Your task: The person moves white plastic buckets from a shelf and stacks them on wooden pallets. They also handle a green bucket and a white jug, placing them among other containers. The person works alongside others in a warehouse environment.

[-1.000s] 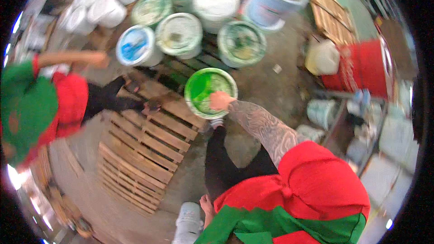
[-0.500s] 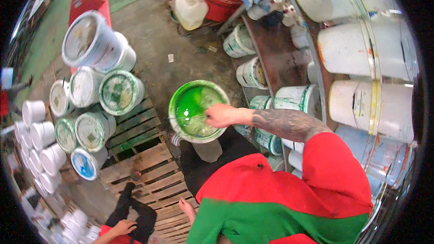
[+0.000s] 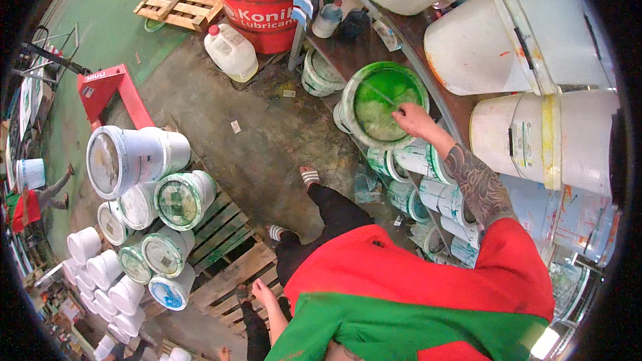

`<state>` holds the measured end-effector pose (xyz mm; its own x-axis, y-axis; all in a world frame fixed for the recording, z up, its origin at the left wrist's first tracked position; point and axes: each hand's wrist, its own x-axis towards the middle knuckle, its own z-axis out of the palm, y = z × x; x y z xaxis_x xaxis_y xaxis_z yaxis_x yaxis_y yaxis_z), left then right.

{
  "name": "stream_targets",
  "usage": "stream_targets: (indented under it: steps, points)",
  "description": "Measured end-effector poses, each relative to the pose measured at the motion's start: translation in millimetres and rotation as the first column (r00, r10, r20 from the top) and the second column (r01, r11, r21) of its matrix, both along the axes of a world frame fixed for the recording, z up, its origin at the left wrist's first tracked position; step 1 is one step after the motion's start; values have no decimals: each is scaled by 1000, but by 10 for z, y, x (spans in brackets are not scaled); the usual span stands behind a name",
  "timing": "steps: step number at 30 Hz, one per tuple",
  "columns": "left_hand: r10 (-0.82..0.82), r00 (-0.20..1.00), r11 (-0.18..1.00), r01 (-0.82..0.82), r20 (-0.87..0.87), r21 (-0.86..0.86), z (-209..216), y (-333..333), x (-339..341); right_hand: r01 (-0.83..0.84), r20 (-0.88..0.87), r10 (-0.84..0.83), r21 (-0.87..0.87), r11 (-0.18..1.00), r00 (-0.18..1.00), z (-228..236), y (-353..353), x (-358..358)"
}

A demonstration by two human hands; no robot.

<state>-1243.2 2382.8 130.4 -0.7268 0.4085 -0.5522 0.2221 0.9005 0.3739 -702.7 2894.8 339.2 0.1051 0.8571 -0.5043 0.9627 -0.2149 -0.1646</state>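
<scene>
A round white bucket [image 3: 378, 127] hangs beside the shelf, its top smeared bright green at the far side and paler green nearer me. My right hand [image 3: 412, 119] is closed over that top, fingers wrapped round the thin handle that crosses it. The tattooed right forearm reaches forward and to the right. Down at my side hangs my left hand [image 3: 263, 292], with loosely bent fingers and nothing visible in it. Below it lie the wooden pallet slats [image 3: 244, 271].
To the right a metal shelf [image 3: 418, 40] holds large white buckets [image 3: 498, 127]. On the left, stacked buckets [image 3: 180, 200] stand on a pallet, with small white tubs [image 3: 103, 269] beside them. Farther off are a red pallet jack [image 3: 110, 90], a white jerrycan [image 3: 231, 53] and a red drum [image 3: 264, 3].
The bucket in my right hand has moved from in front of my legs to the right, close beside the shelf. My view has shifted, and my feet now show. My left hand still hangs down.
</scene>
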Motion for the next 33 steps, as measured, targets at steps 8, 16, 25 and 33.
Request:
stream_targets:
  steps: [8,16,25,33]
  points:
    - [-111,990,988,120,91,-98,202,799,-127,273,-74,-264,161,948,962,-523,97,354]
    - [-361,928,919,338,88,203,130,2398,-345,214,-22,-216,276,937,976,-954,-704,-725]
    - [-906,299,413,779,300,472,85,5106,905,959,-804,-594,-158,237,14,-1806,-797,-653]
    - [-750,-22,479,671,661,566,144,6554,4094,823,-815,-111,-561,-93,-568,-1721,-364,215]
